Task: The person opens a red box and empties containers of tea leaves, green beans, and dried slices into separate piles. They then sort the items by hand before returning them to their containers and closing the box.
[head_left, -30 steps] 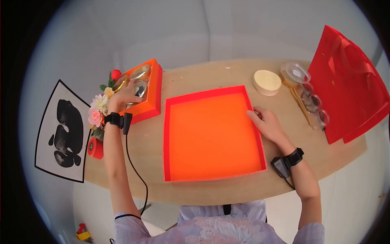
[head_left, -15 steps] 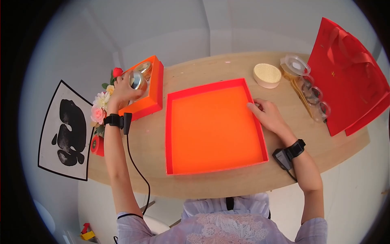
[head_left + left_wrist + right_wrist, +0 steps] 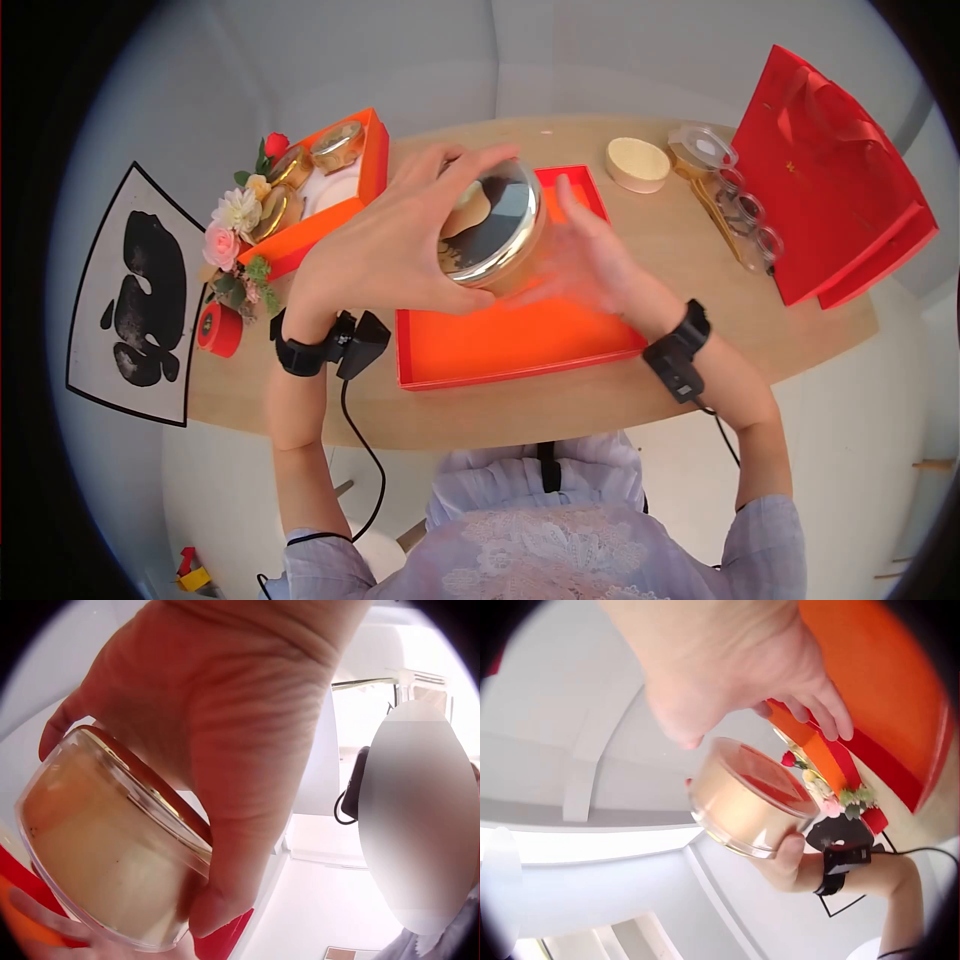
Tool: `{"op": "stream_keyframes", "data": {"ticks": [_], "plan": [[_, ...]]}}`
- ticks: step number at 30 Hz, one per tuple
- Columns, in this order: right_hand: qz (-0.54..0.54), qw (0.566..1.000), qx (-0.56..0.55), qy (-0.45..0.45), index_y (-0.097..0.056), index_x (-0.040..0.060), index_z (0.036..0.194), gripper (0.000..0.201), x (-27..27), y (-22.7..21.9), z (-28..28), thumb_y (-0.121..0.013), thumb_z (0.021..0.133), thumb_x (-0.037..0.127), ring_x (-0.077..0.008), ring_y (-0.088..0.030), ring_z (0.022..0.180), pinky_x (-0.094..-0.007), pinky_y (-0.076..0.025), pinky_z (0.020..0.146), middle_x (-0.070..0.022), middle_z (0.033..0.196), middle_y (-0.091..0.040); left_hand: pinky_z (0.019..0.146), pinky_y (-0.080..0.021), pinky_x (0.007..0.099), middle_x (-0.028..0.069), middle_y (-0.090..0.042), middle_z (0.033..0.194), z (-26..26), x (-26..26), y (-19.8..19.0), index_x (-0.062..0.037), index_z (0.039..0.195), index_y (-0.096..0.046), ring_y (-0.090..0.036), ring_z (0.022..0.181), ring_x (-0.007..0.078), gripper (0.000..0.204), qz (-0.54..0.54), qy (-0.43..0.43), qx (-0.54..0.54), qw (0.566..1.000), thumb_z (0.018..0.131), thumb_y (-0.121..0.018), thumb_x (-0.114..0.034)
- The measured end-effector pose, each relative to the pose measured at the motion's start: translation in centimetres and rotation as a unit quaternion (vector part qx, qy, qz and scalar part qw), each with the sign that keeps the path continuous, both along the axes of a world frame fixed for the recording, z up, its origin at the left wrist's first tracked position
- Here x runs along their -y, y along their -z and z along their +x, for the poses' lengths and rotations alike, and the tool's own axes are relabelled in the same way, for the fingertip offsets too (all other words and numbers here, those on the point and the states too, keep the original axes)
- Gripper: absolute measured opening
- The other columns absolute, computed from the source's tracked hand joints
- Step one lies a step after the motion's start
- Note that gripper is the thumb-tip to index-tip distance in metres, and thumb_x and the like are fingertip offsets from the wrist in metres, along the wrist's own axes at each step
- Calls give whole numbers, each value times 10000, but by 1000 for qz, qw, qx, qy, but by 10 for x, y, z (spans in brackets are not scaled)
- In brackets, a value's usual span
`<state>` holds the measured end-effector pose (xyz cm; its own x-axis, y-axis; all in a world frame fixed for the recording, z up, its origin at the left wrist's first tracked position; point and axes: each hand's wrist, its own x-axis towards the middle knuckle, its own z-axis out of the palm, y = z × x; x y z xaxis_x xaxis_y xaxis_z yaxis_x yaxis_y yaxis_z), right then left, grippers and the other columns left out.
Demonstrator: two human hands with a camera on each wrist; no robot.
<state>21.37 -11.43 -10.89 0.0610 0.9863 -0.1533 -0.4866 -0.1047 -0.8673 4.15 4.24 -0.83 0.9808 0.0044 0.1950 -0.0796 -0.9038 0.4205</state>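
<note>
My left hand (image 3: 375,250) grips a round clear jar (image 3: 505,230) with a shiny gold-rimmed lid, fingers and thumb spread around the lid's edge. In the left wrist view the jar (image 3: 112,847) is tilted, with pale gold showing through its clear side. My right hand (image 3: 600,265) is spread beside the jar, fingers extended; the right wrist view shows a gap between this hand (image 3: 731,682) and the jar's base (image 3: 742,799). Below both hands lies a shallow square orange tray (image 3: 500,350) with red sides, partly hidden by them.
At back left, an orange box (image 3: 373,160) holds several gold-lidded jars beside artificial flowers (image 3: 238,212). A red roll (image 3: 220,330) and an ink picture (image 3: 145,300) are nearby. A pale round tin (image 3: 638,165), clear containers (image 3: 740,207) and a red gift bag (image 3: 825,185) stand right.
My left hand has lifted the jar out of the orange box and carried it right, over the tray. My right hand has left the tray's right edge and moved up beside the jar.
</note>
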Motion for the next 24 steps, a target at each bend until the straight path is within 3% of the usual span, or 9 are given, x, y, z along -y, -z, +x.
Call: {"op": "stream_keyframes", "data": {"ticks": [5, 8, 12, 14, 16, 18, 20, 22, 24], "plan": [[137, 980, -144, -26, -244, 219, 1613, 909, 0, -10, -24, -226, 946, 836, -383, -353, 1490, -686, -412, 1070, -102, 1631, -335, 1077, -428, 419, 153, -432, 1403, 7, 4, 6, -165, 1551, -372, -439, 1303, 347, 1067, -39, 15, 25, 999, 595, -838, -251], [155, 973, -168, 25, -251, 211, 1608, 869, -10, -4, -30, -188, 974, 803, -391, -381, 1470, -729, -462, 990, -103, 1632, -337, 1083, -428, 417, 154, -428, 1413, 8, 7, 11, -155, 1553, -381, -442, 1300, 355, 1061, 21, 3, 12, 1000, 605, -845, -267], [171, 967, -187, 14, -256, 205, 1605, 832, -8, -14, -41, -198, 998, 771, -388, -395, 1459, -705, -462, 1002, -107, 1621, -354, 1122, -398, 422, 140, -430, 1448, 6, -7, 13, -163, 1576, -364, -425, 1347, 335, 1097, -87, 33, 24, 995, 610, -871, -282], [107, 977, -163, 81, -272, 204, 1602, 807, -6, -27, -51, -211, 1011, 750, -384, -424, 1438, -696, -463, 999, -109, 1615, -363, 1139, -385, 425, 131, -421, 1493, 6, -22, 17, -173, 1592, -348, -409, 1384, 317, 1116, -148, 49, 10, 988, 618, -880, -287], [118, 974, -185, 55, -317, 197, 1590, 795, -15, -7, -39, -237, 1013, 739, -426, -466, 1392, -677, -463, 1012, -121, 1596, -392, 1147, -372, 386, 102, -361, 1595, 4, -39, 29, -197, 1614, -326, -366, 1447, 262, 1111, -248, 100, 89, 959, 656, -879, -298], [121, 970, -211, -2, -352, 189, 1576, 815, -20, 4, -33, -272, 997, 758, -409, -425, 1431, -690, -337, 1119, -128, 1589, -408, 1109, -378, 302, 74, -287, 1659, -16, -52, 27, -189, 1628, -302, -331, 1477, 195, 1090, -245, 67, 93, 963, 702, -865, -302], [87, 976, -199, 27, -365, 185, 1569, 812, -26, 12, -31, -289, 995, 755, -431, -441, 1417, -694, -347, 1111, -135, 1582, -422, 1045, -383, 251, 46, -360, 1597, -33, -58, 29, -170, 1630, -296, -378, 1414, 147, 1102, -291, -80, 91, 949, 700, -872, -307], [56, 982, -177, 25, -349, 133, 1578, 857, -29, 20, -27, -285, 994, 757, -527, -486, 1343, -659, -481, 1021, -198, 1566, -426, 1008, -398, 246, 10, -417, 1515, -35, -80, 60, -163, 1631, -292, -410, 1330, 105, 1116, -296, -83, 110, 945, 698, -885, -319], [56, 982, -181, -5, -343, 124, 1580, 869, -33, 27, -18, -299, 990, 759, -510, -494, 1345, -652, -492, 1014, -202, 1567, -424, 989, -407, 252, -6, -446, 1436, -39, -94, 83, -171, 1631, -295, -443, 1218, 93, 1107, -328, -68, 109, 936, 707, -885, -325]]}}
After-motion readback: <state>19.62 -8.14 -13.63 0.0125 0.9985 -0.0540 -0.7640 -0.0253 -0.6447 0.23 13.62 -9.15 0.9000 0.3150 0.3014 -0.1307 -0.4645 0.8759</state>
